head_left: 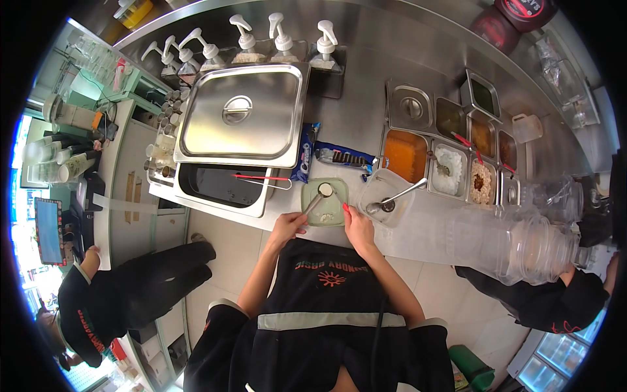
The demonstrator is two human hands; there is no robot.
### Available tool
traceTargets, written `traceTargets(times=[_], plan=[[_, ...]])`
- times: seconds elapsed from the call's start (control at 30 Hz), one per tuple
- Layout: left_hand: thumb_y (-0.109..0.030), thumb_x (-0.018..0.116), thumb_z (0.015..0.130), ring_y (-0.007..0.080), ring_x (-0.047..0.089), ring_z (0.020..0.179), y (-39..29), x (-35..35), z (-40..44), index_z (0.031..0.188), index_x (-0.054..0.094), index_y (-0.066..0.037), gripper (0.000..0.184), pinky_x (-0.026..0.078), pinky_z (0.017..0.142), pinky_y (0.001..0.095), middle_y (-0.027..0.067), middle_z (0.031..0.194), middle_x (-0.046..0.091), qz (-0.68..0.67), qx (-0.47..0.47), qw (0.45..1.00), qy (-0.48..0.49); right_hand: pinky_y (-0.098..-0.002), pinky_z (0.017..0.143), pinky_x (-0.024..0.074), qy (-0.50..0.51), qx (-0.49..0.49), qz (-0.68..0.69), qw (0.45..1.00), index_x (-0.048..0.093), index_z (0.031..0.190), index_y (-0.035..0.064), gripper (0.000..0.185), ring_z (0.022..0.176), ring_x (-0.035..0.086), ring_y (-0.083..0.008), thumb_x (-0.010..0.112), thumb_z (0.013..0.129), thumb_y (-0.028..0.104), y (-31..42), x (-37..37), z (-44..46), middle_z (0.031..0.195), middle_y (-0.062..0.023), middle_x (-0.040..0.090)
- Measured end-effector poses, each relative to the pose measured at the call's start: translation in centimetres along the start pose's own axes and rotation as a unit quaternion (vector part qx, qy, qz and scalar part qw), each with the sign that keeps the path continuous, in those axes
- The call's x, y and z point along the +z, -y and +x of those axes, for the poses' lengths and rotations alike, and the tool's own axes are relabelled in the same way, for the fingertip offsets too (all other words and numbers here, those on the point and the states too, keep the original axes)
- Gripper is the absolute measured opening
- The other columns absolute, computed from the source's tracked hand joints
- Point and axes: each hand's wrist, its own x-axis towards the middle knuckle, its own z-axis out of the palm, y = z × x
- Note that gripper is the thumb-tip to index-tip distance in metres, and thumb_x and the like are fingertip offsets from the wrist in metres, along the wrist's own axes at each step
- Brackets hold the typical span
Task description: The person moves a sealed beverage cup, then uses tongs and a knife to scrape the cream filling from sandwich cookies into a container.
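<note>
My left hand [287, 228] is closed around the handle of a metal measuring spoon [315, 201], whose round bowl is filled with something white. The spoon hangs over a pale green square container [337, 214] at the counter's front edge. A little of the white stuff lies in the container. My right hand [360, 230] pinches a slim tool with a red handle [346, 208]. Its thin end points toward the spoon, and its exact kind is too small to make out. Just right of it is a clear plastic tub [398, 217] with a metal scoop [408, 191] in it.
Behind the container lie blue Oreo packs [343, 157]. A lidded steel pan [241, 111] and a dark-filled pan [219, 186] stand left, pump bottles [282, 42] behind. Topping pans [406, 155] and stacked clear plastic containers [509, 245] stand right. People stand on both sides.
</note>
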Motion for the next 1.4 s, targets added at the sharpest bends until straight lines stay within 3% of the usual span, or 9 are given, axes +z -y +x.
traceTargets(times=[0.3,0.4,0.5,0.63,0.8,1.0,1.2,1.3,1.4], plan=[[-0.025,0.055,0.085,0.0061,0.054,0.053,1.0,0.6,1.1,0.093,0.063,-0.003,0.024,0.032,0.039,0.0179,0.0013,0.076,0.062,-0.049,0.007,0.999,-0.003,-0.0451,0.05,0.0468,-0.001,0.012,0.001,1.0,0.055,0.087,0.007,0.015,0.057,0.058,-0.0355,0.05,0.083,0.02,-0.2,0.2,-0.1,0.068,-0.016,0.06],[-0.024,0.055,0.085,0.0058,0.053,0.053,0.8,0.3,0.0,0.094,0.063,-0.003,0.024,0.032,0.039,0.0173,0.0008,0.076,0.061,-0.043,-0.001,0.999,0.022,-0.0402,0.046,0.0465,-0.099,-0.086,0.02,0.991,0.057,0.093,0.009,0.015,0.05,0.057,-0.0313,0.051,0.083,0.02,-0.4,0.3,-0.7,0.065,-0.0117,0.059],[-0.024,0.055,0.085,0.0056,0.052,0.054,1.0,0.2,-1.3,0.095,0.063,-0.004,0.024,0.033,0.04,0.017,0.0004,0.075,0.061,-0.105,-0.028,0.994,0.031,-0.0334,0.039,0.0444,-0.065,-0.183,-0.061,0.979,0.058,0.103,0.0112,0.022,0.043,0.054,-0.0235,0.053,0.082,0.016,0.1,-1.3,-1.8,0.063,-0.0055,0.052],[-0.023,0.055,0.085,0.0052,0.051,0.054,-1.1,0.4,-4.1,0.096,0.063,-0.003,0.024,0.032,0.041,0.0166,0.0002,0.075,0.061,-0.09,-0.091,0.992,0.011,-0.0291,0.036,0.0425,-0.042,-0.232,-0.146,0.961,0.056,0.11,0.0121,0.032,0.04,0.051,-0.0173,0.054,0.078,0.012,-1.3,-0.8,-2.7,0.062,-0.0026,0.045],[-0.022,0.055,0.085,0.0047,0.051,0.053,-1.2,0.7,-5.8,0.095,0.063,-0.003,0.024,0.032,0.042,0.0164,0.0005,0.074,0.061,-0.054,-0.095,0.994,0.004,-0.0293,0.038,0.0449,-0.049,-0.185,-0.191,0.963,0.055,0.111,0.0107,0.035,0.041,0.052,-0.0182,0.054,0.076,0.011,-2.8,0.4,-2.1,0.064,-0.0033,0.046],[-0.022,0.055,0.085,0.0048,0.052,0.053,0.4,0.0,-5.5,0.094,0.063,-0.002,0.023,0.032,0.042,0.0168,0.0007,0.074,0.061,-0.079,-0.083,0.993,-0.017,-0.0295,0.038,0.0456,-0.07,-0.164,-0.079,0.981,0.057,0.107,0.0088,0.03,0.042,0.052,-0.0201,0.056,0.077,0.011,-1.0,-0.7,-2.9,0.064,-0.0043,0.047],[-0.022,0.055,0.085,0.0049,0.052,0.053,-0.9,0.0,-6.0,0.094,0.063,-0.002,0.023,0.032,0.041,0.017,0.0009,0.073,0.061,-0.069,-0.054,0.996,-0.024,-0.0309,0.038,0.0448,-0.038,-0.226,-0.111,0.967,0.055,0.109,0.0084,0.031,0.045,0.055,-0.0208,0.057,0.079,0.014,-0.7,-1.3,-2.7,0.064,-0.0054,0.049],[-0.021,0.055,0.085,0.0048,0.051,0.052,-0.6,0.2,-6.0,0.094,0.063,-0.002,0.023,0.032,0.041,0.0166,0.001,0.073,0.061,-0.052,-0.047,0.997,-0.015,-0.0332,0.039,0.045,-0.037,-0.148,-0.118,0.981,0.054,0.11,0.0091,0.031,0.046,0.055,-0.0238,0.055,0.08,0.016,-2.1,0.0,-2.1,0.066,-0.0066,0.051],[-0.021,0.054,0.085,0.0045,0.051,0.052,-2.1,0.1,-6.9,0.094,0.063,-0.002,0.023,0.033,0.041,0.016,0.0009,0.073,0.061,-0.066,-0.029,0.997,0.001,-0.037,0.043,0.0465,-0.041,-0.111,-0.043,0.992,0.055,0.109,0.011,0.029,0.05,0.056,-0.0286,0.054,0.081,0.017,-2.7,0.3,-2.5,0.069,-0.0086,0.053]])
